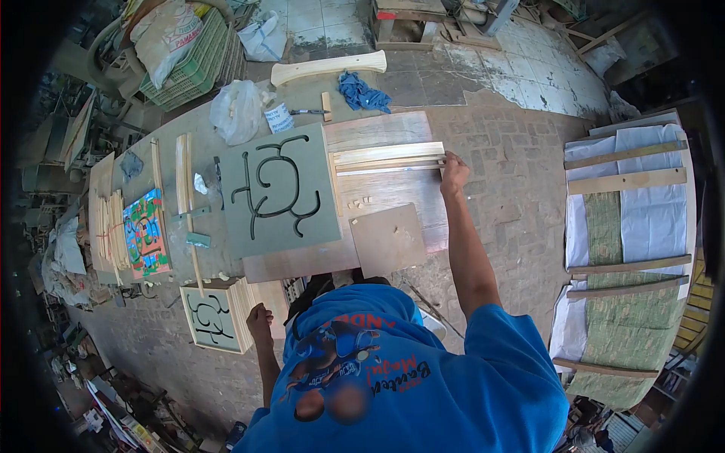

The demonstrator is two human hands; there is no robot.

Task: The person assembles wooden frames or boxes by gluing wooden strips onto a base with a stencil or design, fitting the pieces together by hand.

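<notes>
At the right side of the worktable, my right hand (453,172) is closed round the end of pale wooden strips (389,155), which lie side by side on a reddish board (408,128). My left hand (260,323) hangs low beside a stack of framed panels (242,317), its fingers curled and nothing visible in them. Left of the strips lies a grey-green panel (302,215) with dark curved grooves. Small wooden blocks (361,202) lie below the strips, near a plain square board (389,240).
A colourful panel (146,234) and bundled wooden sticks (112,230) lie at the left. Farther back are a plastic bag (238,113), a blue cloth (362,92) and a curved wooden piece (328,68). Wooden bars (627,181) rest on covered sheets at the right.
</notes>
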